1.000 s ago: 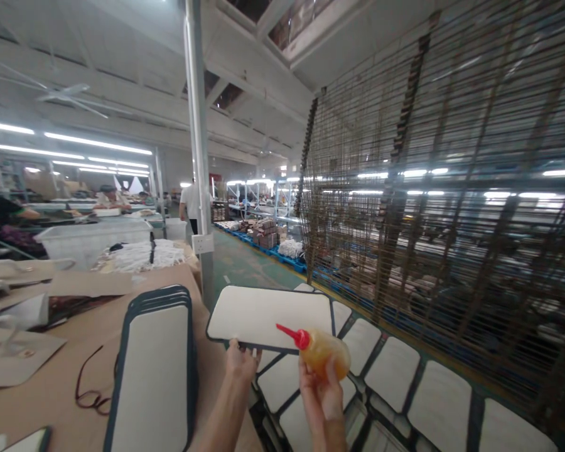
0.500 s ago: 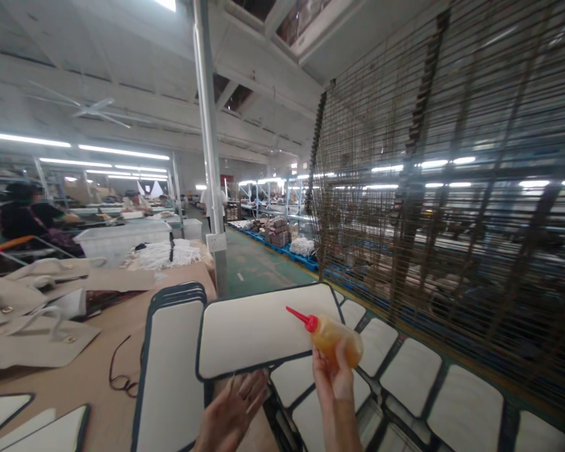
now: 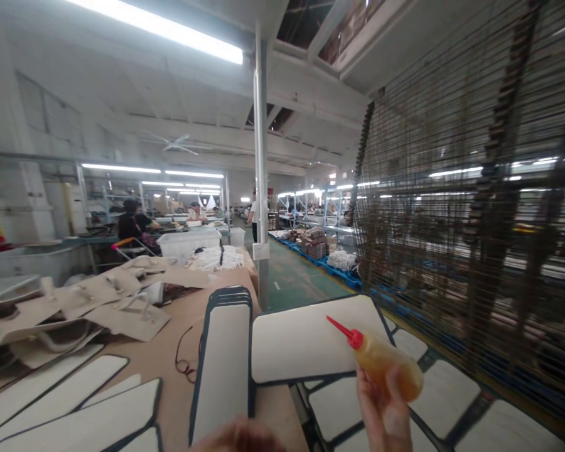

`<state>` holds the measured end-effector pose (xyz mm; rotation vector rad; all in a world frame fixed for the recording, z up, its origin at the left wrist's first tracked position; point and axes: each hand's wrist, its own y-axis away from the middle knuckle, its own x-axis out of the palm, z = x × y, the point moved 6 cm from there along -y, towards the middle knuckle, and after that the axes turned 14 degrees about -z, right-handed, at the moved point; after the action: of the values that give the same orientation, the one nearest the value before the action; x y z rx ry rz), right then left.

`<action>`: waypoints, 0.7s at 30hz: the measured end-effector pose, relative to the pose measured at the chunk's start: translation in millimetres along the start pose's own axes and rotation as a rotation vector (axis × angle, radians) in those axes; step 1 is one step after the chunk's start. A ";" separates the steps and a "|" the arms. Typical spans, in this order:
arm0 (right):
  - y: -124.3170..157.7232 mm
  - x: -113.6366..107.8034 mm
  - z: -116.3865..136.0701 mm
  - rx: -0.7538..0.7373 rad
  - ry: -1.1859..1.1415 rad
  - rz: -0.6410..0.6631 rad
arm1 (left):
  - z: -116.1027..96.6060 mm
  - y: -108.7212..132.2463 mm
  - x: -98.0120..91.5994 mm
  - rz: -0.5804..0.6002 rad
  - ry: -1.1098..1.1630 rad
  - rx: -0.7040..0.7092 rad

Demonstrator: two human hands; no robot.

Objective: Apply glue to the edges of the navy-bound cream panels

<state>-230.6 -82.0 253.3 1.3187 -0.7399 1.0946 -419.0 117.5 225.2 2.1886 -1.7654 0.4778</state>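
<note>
A squeeze bottle (image 3: 390, 365) of amber liquid, likely glue, with a red pointed nozzle lies in my right hand (image 3: 381, 402), its fingers wrapped round it from below. The nozzle points up and left over a cream rectangular panel (image 3: 306, 342) with a dark edge. My left hand (image 3: 240, 436) is low at the bottom edge, smeared by motion and partly cut off. It is in front of the near end of a stack of similar long panels (image 3: 223, 370). Whether its fingers hold anything is not visible.
More panels (image 3: 445, 395) lie in rows on the right, beside a tall wire rack (image 3: 428, 207). On the brown table (image 3: 179, 351) are beige bag pieces (image 3: 136, 314), a dark cord (image 3: 183, 364) and loose panels (image 3: 127, 402). A metal post (image 3: 260, 157) stands ahead; a person (image 3: 134, 223) sits far left.
The view has turned left, so things shift rightward. My left hand has come away from the panel's lower edge, down towards the bottom of the view. My right hand still holds the bottle.
</note>
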 end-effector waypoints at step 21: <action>47.8 -11.4 -25.7 0.135 0.040 -0.045 | -148.8 -133.7 67.8 -0.134 -1.094 0.625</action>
<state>-282.7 -63.4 256.9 1.4163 -0.6134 1.1476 -286.2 148.3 386.5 3.3908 -2.0563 -0.3688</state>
